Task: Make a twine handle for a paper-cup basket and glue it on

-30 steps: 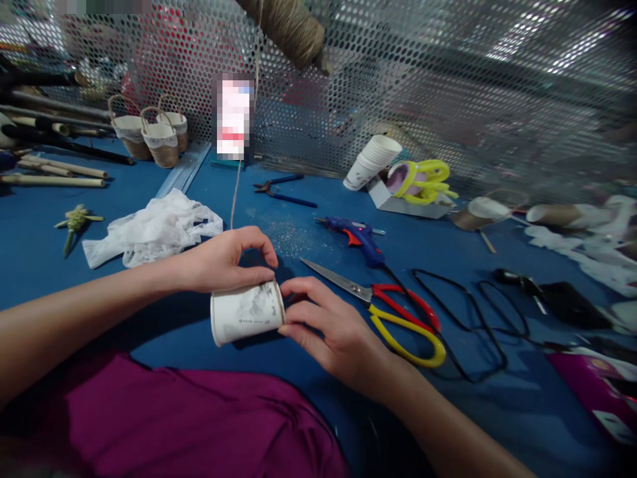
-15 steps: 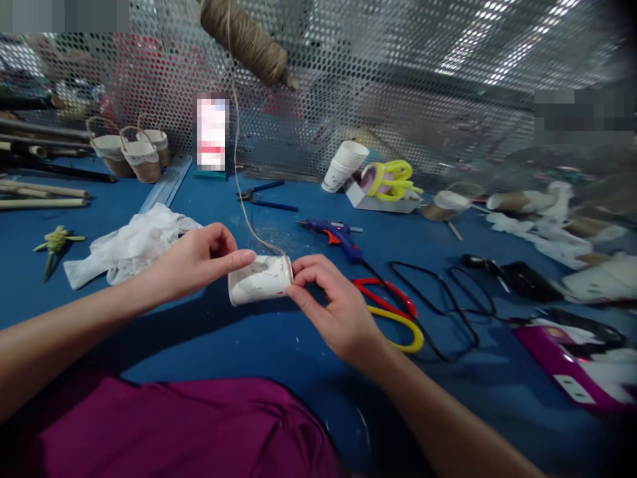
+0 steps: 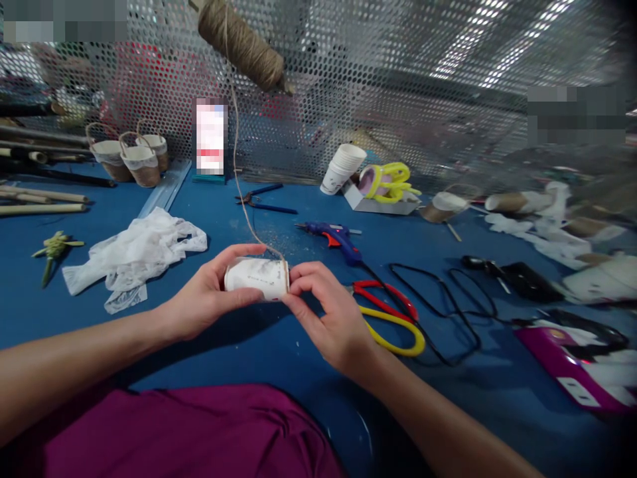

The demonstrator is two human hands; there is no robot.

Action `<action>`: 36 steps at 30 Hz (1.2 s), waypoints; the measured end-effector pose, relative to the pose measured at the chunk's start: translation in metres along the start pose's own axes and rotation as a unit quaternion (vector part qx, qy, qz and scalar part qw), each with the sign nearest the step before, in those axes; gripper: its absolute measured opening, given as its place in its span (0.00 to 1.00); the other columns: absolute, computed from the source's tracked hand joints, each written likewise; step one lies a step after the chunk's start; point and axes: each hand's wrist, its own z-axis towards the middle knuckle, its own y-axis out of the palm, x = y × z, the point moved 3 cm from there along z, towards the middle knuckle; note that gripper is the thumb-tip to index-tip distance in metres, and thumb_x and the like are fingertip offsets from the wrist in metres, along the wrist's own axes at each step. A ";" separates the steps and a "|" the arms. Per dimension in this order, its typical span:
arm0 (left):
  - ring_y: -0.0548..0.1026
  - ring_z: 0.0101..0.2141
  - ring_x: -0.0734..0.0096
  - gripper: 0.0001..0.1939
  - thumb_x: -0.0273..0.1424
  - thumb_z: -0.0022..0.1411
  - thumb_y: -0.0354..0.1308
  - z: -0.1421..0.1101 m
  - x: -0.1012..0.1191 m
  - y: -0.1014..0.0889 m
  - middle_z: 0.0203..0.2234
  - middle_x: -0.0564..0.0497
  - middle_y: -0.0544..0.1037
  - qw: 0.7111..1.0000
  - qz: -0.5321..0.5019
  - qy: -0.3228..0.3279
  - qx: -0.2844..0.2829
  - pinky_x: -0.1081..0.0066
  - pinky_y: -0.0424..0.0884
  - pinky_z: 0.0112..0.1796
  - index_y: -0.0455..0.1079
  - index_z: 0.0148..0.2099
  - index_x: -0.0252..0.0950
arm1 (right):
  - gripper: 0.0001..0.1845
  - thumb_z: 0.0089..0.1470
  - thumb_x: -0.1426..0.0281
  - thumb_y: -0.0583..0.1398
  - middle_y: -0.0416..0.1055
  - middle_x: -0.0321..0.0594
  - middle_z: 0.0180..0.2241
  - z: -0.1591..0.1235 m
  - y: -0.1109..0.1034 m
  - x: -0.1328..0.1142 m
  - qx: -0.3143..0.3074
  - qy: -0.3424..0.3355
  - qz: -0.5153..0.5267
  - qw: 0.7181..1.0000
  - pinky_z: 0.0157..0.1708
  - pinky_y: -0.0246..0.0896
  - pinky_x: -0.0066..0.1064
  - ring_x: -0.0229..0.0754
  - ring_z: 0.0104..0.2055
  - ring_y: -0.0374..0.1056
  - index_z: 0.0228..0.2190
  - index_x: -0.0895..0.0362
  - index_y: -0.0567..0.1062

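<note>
A white printed paper cup (image 3: 256,277) lies sideways between my hands, above the blue tabletop. My left hand (image 3: 212,282) wraps around the cup's left part, thumb in front and fingers behind. At the cup's right end, my right hand (image 3: 323,309) pinches the edge with thumb and fingers. Brown twine (image 3: 243,206) runs down from a large spool (image 3: 241,45) to that same end and lies along it. A blue glue gun (image 3: 333,239) rests just beyond my right hand. Scissors with red and yellow handles (image 3: 393,332) lie beside my right wrist.
White lace (image 3: 144,252) lies to the left, near small twine-handled baskets (image 3: 141,166). Blue-handled pliers (image 3: 269,199) are at the back. Stacked paper cups (image 3: 343,169) stand by a box with yellow-handled scissors (image 3: 393,182). A black cord (image 3: 448,312) loops toward a purple power strip (image 3: 567,368).
The cup has turned about its long axis, showing a different side of its print. My left hand has shifted from a thumb on top to a grip around the cup's left part.
</note>
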 end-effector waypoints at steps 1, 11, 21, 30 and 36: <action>0.73 0.39 0.70 0.25 0.27 0.51 0.60 0.000 0.000 0.000 0.46 0.48 0.72 1.000 0.005 0.005 0.001 0.71 0.68 0.40 0.60 0.52 0.40 | 0.06 0.53 0.77 0.55 0.64 0.39 0.32 0.000 0.000 0.000 0.000 -0.002 -0.002 1.000 0.34 0.63 0.32 0.38 0.35 0.64 0.27 0.54 0.64; 0.72 0.34 0.74 0.21 0.28 0.55 0.58 -0.004 0.007 0.002 0.39 0.48 0.74 0.993 0.102 0.067 0.003 0.76 0.67 0.33 0.60 0.51 0.38 | 0.06 0.50 0.75 0.58 0.66 0.40 0.35 -0.003 -0.002 0.005 0.021 0.013 0.047 0.999 0.38 0.65 0.34 0.39 0.37 0.66 0.32 0.55 0.65; 0.71 0.35 0.72 0.19 0.25 0.56 0.54 -0.010 0.009 0.005 0.41 0.48 0.72 0.965 0.229 0.126 -0.003 0.75 0.69 0.34 0.60 0.51 0.38 | 0.13 0.52 0.77 0.56 0.69 0.42 0.37 -0.003 -0.004 0.004 0.052 0.024 0.056 0.997 0.36 0.69 0.35 0.40 0.38 0.68 0.41 0.54 0.68; 0.72 0.41 0.70 0.19 0.24 0.58 0.52 -0.011 0.009 0.006 0.45 0.46 0.72 0.951 0.269 0.153 -0.019 0.73 0.69 0.41 0.59 0.52 0.38 | 0.13 0.50 0.78 0.57 0.69 0.43 0.36 -0.004 -0.003 0.005 0.045 0.012 0.040 0.998 0.35 0.70 0.33 0.39 0.36 0.69 0.40 0.58 0.69; 0.72 0.42 0.69 0.20 0.23 0.58 0.52 -0.011 0.007 0.005 0.46 0.47 0.72 0.946 0.280 0.159 -0.024 0.72 0.69 0.41 0.58 0.53 0.38 | 0.13 0.50 0.78 0.56 0.70 0.44 0.37 -0.003 -0.003 0.006 0.038 0.028 0.046 0.998 0.35 0.71 0.34 0.39 0.37 0.69 0.40 0.58 0.69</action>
